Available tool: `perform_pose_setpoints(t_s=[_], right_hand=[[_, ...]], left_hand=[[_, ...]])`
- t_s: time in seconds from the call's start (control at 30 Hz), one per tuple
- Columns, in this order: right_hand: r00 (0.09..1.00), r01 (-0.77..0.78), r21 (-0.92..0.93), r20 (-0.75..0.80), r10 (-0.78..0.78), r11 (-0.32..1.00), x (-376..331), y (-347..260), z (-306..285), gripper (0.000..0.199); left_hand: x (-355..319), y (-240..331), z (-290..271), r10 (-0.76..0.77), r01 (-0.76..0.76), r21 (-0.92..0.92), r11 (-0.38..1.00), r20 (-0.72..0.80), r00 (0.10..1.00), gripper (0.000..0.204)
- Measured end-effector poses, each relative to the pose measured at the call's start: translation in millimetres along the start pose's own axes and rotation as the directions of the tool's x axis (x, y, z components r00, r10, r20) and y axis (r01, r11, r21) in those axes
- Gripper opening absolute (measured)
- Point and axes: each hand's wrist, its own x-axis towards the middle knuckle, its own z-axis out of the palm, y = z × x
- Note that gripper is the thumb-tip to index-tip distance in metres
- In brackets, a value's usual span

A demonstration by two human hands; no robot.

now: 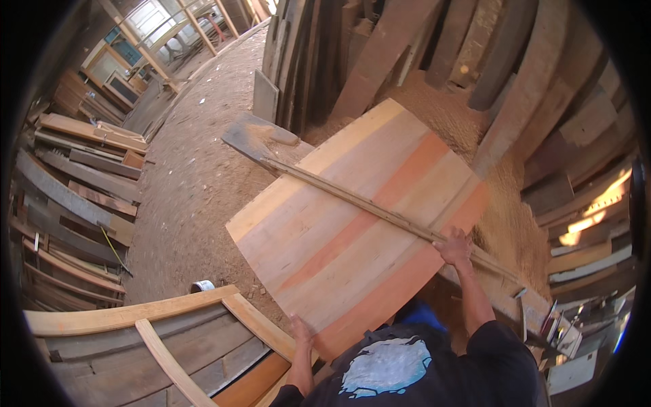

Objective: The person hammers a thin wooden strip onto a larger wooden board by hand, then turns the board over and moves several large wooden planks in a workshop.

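"Why are the hands set so far apart?"

"Likely for balance. The broad rectangular panel of yellow, tan and orange wooden strips (pixel 359 234) lies in front of the person, and the left hand (pixel 303 332) grips its near-left edge."

"And the right hand (pixel 456 247)?"

"Closed on the long, thin brown wooden batten (pixel 352 198) at the panel's right edge, perhaps to steady it; whether it pinches the panel too, I can't tell."

"What about the flat grey board dusted with sawdust (pixel 239 134)?"

"It juts past the far edge, possibly bearing the panel's weight, though any contact is hidden."
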Motion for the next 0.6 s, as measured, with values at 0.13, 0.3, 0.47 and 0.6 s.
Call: perform_pose_setpoints(t_s=[0.13, 0.3, 0.47, 0.6], right_hand=[[0.703, -0.68, 0.354, 0.564, 0.433, 0.643, 74, 66, 35, 0.092], [0.615, -0.766, 0.251, 0.554, 0.561, 0.592, 113, 63, 67, 0.077], [0.784, -0.605, 0.489, 0.504, 0.363, 0.628, 160, 120, 155, 0.062], [0.733, -0.519, 0.839, 0.339, 0.591, 0.163, 202, 114, 197, 0.053]], left_hand=[[0, 7, 8, 0.042, -0.029, 0.134, 0.991, -0.094, 0.995, 0.07], [5, -34, 4, 0.038, -0.036, 0.016, 0.999, -0.08, 0.996, 0.068], [-10, -37, 15, -0.022, 0.022, 0.035, 0.999, 0.0, 1.0, 0.073], [-33, 20, 80, -0.046, 0.038, -0.075, 0.996, -0.113, 0.993, 0.066]])
